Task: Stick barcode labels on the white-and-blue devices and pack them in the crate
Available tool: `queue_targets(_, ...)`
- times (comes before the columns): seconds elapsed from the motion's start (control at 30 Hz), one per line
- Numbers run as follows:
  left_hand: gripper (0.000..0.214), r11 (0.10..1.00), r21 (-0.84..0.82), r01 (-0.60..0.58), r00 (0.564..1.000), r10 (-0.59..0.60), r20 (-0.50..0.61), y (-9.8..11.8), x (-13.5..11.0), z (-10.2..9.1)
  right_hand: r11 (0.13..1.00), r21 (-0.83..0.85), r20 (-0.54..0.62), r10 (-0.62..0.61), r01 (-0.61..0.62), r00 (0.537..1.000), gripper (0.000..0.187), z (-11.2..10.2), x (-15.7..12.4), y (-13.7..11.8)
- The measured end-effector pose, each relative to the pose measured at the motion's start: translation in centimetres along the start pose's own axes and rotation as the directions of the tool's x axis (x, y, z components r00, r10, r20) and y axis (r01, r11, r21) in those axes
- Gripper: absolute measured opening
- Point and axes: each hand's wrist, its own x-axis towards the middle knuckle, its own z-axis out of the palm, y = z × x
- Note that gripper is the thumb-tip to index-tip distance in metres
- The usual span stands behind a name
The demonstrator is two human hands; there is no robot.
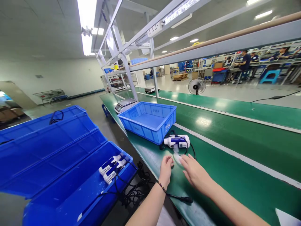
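A white and dark-blue handheld device (183,141) with a black cord lies on the green bench, just beyond my hands. My left hand (166,168) is closed, thumb and fingers pinched together; whether something small is in them I cannot make out. To its right, my right hand (194,172) has its fingers stretched out and the thumb apart. A pale, blurred translucent thing (178,158) shows at its fingertips; I cannot tell whether it is held. A black cable plug (187,200) rests near the bench edge, its cord running by my left wrist.
Beyond the device stands a light-blue crate (150,121), with a weighing scale (125,104) behind it. Left of the bench, a dark-blue crate (70,182) holds several similar devices (113,168), with tangled black cords (134,190) over its side. A fan (197,86) stands farther back.
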Motion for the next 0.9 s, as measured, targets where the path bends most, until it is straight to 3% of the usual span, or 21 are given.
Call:
queue_targets(0.07,0.03,0.994,-0.087,0.067,0.997,-0.07,-0.027,-0.9,0.0,-0.7,0.996,-0.044,0.131,-0.075,0.081,0.989,0.056,1.0,5.0,-0.3)
queue_targets(0.17,0.05,0.972,-0.19,0.141,0.989,-0.148,-0.025,-1.7,0.0,-1.3,0.998,-0.032,0.208,-0.051,0.059,0.977,0.063,0.9,9.6,0.1)
queue_targets(0.27,0.069,0.949,-0.268,0.165,0.986,-0.163,0.029,-1.8,0.2,-1.3,1.0,0.006,0.238,-0.004,0.002,0.971,0.076,-1.5,11.7,0.9)
queue_targets(0.37,0.082,0.93,-0.341,0.14,0.986,-0.1,0.132,-1.0,0.1,-1.0,0.993,0.047,0.222,0.092,-0.104,0.971,0.079,-5.2,12.8,1.2)
queue_targets(0.43,0.091,0.907,-0.406,0.111,0.977,-0.025,0.212,-0.4,-0.5,-1.0,0.976,0.128,0.228,0.146,-0.179,0.963,0.078,-7.8,13.0,1.0)
queue_targets(0.5,0.096,0.863,-0.496,0.098,0.952,0.064,0.299,0.0,-1.2,-1.1,0.908,0.32,0.242,0.199,-0.272,0.95,0.077,-9.8,12.7,0.4)
queue_targets(0.6,0.101,0.811,-0.572,0.122,0.893,0.163,0.42,-0.2,-2.4,-1.2,0.654,0.645,0.255,0.302,-0.395,0.918,0.078,-11.5,12.1,-0.5)
queue_targets(0.67,0.104,0.815,-0.56,0.147,0.869,0.165,0.467,-0.4,-3.2,-0.8,0.489,0.766,0.263,0.352,-0.416,0.898,0.08,-12.0,11.8,-0.8)
queue_targets(0.73,0.097,0.806,-0.559,0.197,0.868,0.122,0.482,-0.5,-3.8,-0.4,0.384,0.83,0.267,0.364,-0.405,0.892,0.083,-12.4,11.4,-0.5)
queue_targets(0.8,0.088,0.787,-0.548,0.282,0.866,0.037,0.499,-0.1,-4.1,-0.3,0.385,0.834,0.257,0.364,-0.396,0.895,0.084,-12.8,10.3,0.5)
queue_targets(0.9,0.084,0.873,-0.394,0.286,0.856,-0.048,0.515,2.0,-3.9,-1.2,0.516,0.734,0.252,0.397,-0.442,0.882,0.083,-12.7,6.8,3.1)
